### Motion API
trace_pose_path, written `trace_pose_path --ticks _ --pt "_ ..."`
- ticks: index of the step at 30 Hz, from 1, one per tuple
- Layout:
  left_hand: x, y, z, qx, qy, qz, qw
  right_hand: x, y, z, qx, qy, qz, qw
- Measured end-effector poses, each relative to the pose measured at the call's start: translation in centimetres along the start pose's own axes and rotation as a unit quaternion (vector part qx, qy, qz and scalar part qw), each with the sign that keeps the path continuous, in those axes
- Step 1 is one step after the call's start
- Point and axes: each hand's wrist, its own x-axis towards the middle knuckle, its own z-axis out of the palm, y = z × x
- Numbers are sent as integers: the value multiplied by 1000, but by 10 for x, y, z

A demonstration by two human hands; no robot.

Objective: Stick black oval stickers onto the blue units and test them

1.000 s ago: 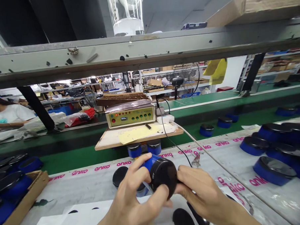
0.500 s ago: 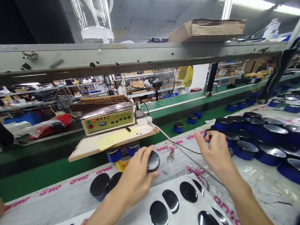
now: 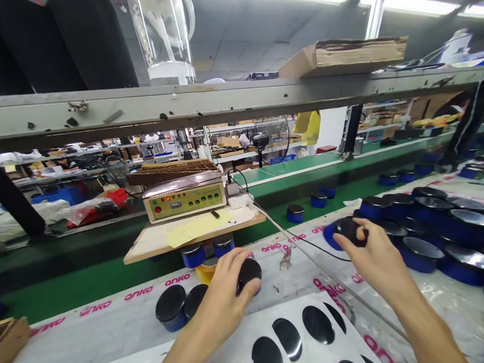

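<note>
My left hand (image 3: 223,296) is curled round a short round blue piece with a black top (image 3: 251,272), fingers on one side and thumb on the other; it is at the tabletop, and I cannot tell if it rests there. My right hand (image 3: 377,257) grips another blue piece with a black top (image 3: 346,230), tilted and held near the crowd of similar pieces (image 3: 423,248) on the right. Just left of my left hand stand two more black-topped pieces (image 3: 170,304). Below my hands lies a white sheet with glossy black discs (image 3: 318,324).
A cream control box (image 3: 185,200) sits on a wooden board (image 3: 143,247) with yellow paper. A green conveyor (image 3: 248,232) carries several blue pieces behind the table. A cable (image 3: 303,254) crosses the tabletop. A metal beam (image 3: 229,98) spans above; a cardboard box (image 3: 2,337) stands at lower left.
My right hand has lifted a black-topped piece at the edge of the crowd. My left hand's piece has turned from tilted to more level and lower. The view has shifted slightly.
</note>
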Motion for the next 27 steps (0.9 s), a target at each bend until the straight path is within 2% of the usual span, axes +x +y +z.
trace_pose_path --ticks 1,2,3,5,7,9,11,14,16,19,22,25,27 --pt "-5 6 -4 -56 23 -11 998 -8 -18 -5 45 -31 -31 998" --pt "-9 12 -9 -122 52 -29 991 -16 -38 -8 134 -100 -79 983" --pt "-13 17 -12 -192 81 -48 977 -25 -58 -10 209 -179 -135 952" --pt "-19 23 -18 -319 110 -77 938 -40 -93 -7 292 -300 -234 878" --pt "-23 22 -21 -413 91 -80 903 -52 -116 1 307 -362 -293 830" --pt "-24 17 -22 -469 39 -83 879 -61 -124 12 305 -373 -316 818" --pt "-23 10 -23 -510 18 -122 851 -66 -119 22 304 -347 -313 830" --pt "-22 4 -23 -593 24 -223 774 -72 -105 25 315 -325 -277 848" --pt "-21 5 -23 -640 14 -255 725 -77 -101 23 298 -366 -279 836" --pt "-19 7 -20 -688 -8 -251 681 -83 -103 21 243 -410 -337 812" --pt "-17 7 -18 -694 -23 -238 679 -85 -104 26 233 -366 -381 816" --pt "-18 5 -19 -678 -34 -231 697 -82 -103 32 243 -319 -405 822" --pt "-21 4 -20 -655 -20 -232 719 -81 -102 32 250 -306 -415 820"
